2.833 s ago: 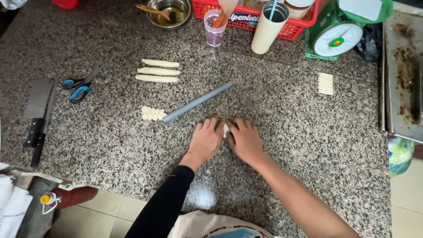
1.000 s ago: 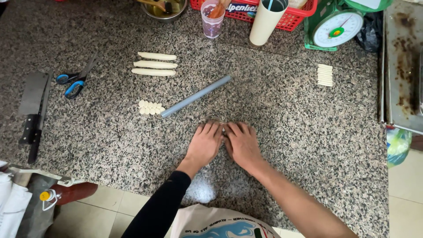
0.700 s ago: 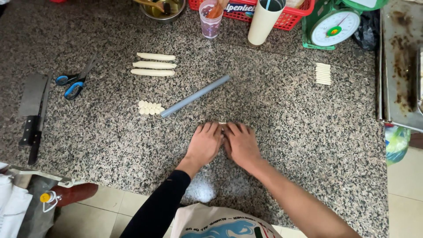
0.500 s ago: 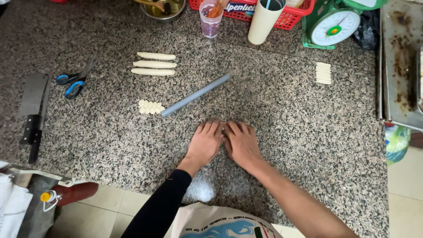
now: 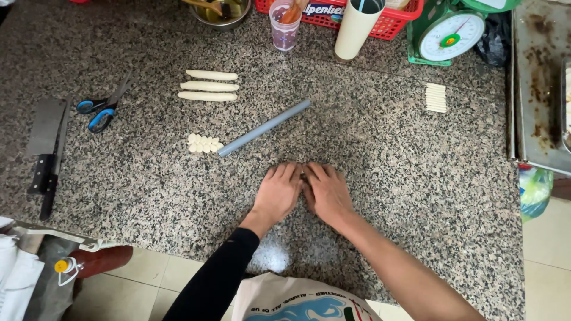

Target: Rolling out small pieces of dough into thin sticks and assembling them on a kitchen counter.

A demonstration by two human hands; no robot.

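Pressing both palms flat on a speckled stone counter (image 5: 380,154), side by side, thumbs touching.

Left hand (image 5: 278,193) and right hand (image 5: 327,193) lie spread, fingers extended, closed on nothing that shows; any dough beneath them is hidden, so whether a piece is under the palms cannot be told. Risk, as a judgement: uneven pressure from the two hands would roll a hidden piece thick at one end, and a wide stroke could knock the grey rolling rod (image 5: 263,128) lying just beyond the fingertips into the row of small dough pieces (image 5: 204,143). Counts: three long dough rolls (image 5: 209,85); one rod; one stack of thin strips (image 5: 436,97); one pair of blue-handled scissors (image 5: 102,109); one cleaver (image 5: 45,142); one green scale (image 5: 449,35).
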